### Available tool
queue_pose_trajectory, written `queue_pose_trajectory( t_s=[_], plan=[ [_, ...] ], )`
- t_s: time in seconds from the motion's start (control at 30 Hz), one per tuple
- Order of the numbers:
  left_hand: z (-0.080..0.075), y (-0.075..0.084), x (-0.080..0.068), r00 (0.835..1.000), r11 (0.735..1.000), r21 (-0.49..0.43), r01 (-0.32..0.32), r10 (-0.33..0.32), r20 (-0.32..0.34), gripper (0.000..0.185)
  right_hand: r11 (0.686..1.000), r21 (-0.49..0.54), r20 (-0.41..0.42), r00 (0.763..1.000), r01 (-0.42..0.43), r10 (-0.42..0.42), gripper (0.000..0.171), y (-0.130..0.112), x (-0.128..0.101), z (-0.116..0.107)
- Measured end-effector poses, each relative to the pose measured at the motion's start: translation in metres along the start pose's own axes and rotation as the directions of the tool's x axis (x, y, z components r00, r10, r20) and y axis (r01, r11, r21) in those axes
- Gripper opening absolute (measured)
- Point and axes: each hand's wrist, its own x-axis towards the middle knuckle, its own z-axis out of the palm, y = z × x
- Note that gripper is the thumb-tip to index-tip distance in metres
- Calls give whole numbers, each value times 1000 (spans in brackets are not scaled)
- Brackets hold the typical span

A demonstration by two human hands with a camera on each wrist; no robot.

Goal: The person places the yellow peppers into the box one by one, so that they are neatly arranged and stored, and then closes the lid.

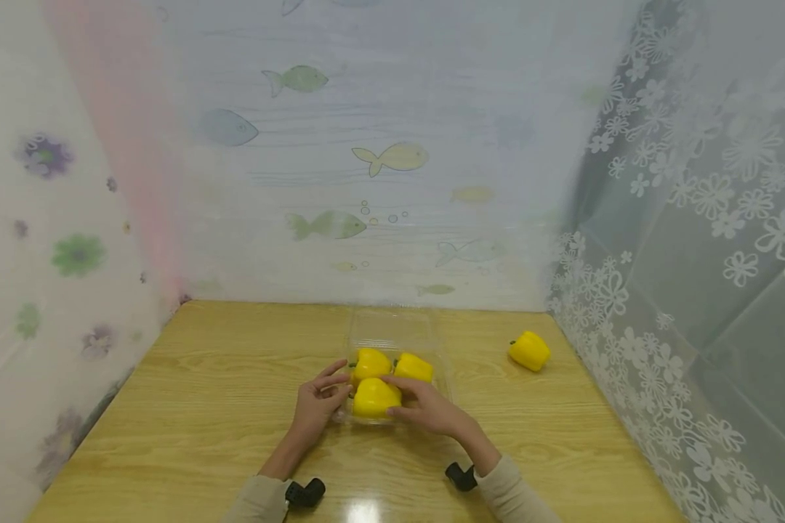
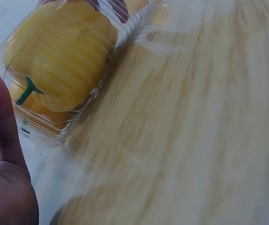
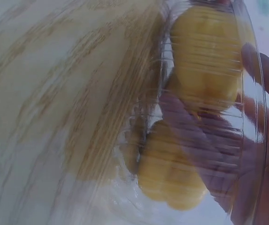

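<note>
A clear plastic clamshell box stands open on the wooden table with three yellow bell peppers in it. My right hand grips the nearest pepper, fingers over its top and thumb at its front. Behind it lie two more peppers. My left hand touches the box's left side with straight fingers. The left wrist view shows a finger beside the ribbed box wall and a green-stemmed pepper. In the right wrist view my fingers show through the plastic next to a pepper.
A fourth yellow pepper lies alone on the table at the far right. Printed plastic curtains close in the table at the back, left and right. Bare wood stretches to the left of the box.
</note>
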Motion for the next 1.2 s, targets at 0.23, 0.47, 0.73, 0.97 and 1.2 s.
queue_pose_trajectory(
  t_s=[0.23,0.47,0.73,0.97,1.2],
  plan=[
    [0,-1,1,1000,1000,2,-16,16,6,28,1000,-11,1,1000,6,-6,60,-1,-2,-1],
    [1,0,0,1000,1000,-9,-9,9,0,28,1000,-10,3,1000,29,-29,60,0,-5,-5],
    [1,0,-1,1000,1000,8,-2,2,-14,27,1000,24,-17,1000,14,-13,58,0,-13,-19],
    [1,2,-1,1000,1000,7,5,-4,-17,28,990,137,-49,999,-16,22,58,2,-20,-39],
    [1,1,-1,1000,1000,5,2,-2,-9,28,962,271,-126,992,42,-7,52,11,-28,-62]
  ],
)
